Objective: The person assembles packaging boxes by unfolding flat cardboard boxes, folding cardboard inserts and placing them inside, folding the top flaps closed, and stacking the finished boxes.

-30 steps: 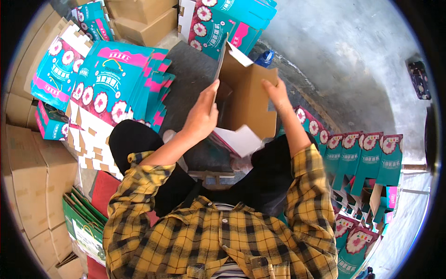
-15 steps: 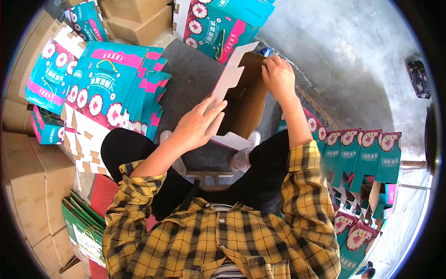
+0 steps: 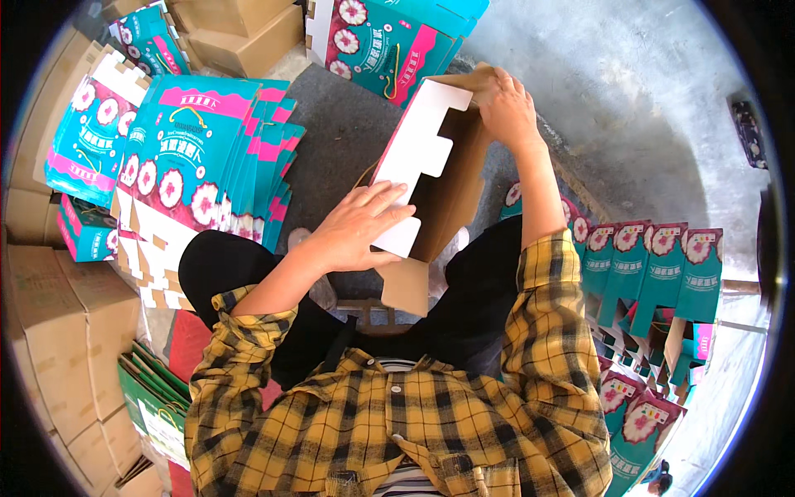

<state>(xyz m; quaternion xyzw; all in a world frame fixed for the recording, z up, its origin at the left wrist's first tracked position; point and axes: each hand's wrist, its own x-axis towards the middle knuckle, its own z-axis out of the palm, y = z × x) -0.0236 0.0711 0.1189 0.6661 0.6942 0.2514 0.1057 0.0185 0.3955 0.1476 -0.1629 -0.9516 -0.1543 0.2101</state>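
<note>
An open-ended cardboard box [image 3: 451,186] stands tilted between my knees, its brown inside showing. A white notched flap [image 3: 424,137] is folded inward along its left side, and a brown end flap [image 3: 406,286] hangs out at the near end. My left hand [image 3: 356,228] lies flat on the near part of the white flap, fingers stretched out. At the far right corner my right hand [image 3: 507,112] grips the box's edge, its fingers bent over the cardboard; the thumb is hidden.
Flat teal and pink printed cartons [image 3: 186,149] are stacked at the left. Another teal box [image 3: 389,50] stands beyond. Upright teal cartons [image 3: 662,269] line the right side by a grey wall [image 3: 613,91]. Brown cardboard boxes [image 3: 54,323] and green bags [image 3: 153,398] are at the far left.
The white flap has folded inward and down under my left hand. The near end flap has swung outward toward me. My right hand has shifted slightly farther away along the box's edge.
</note>
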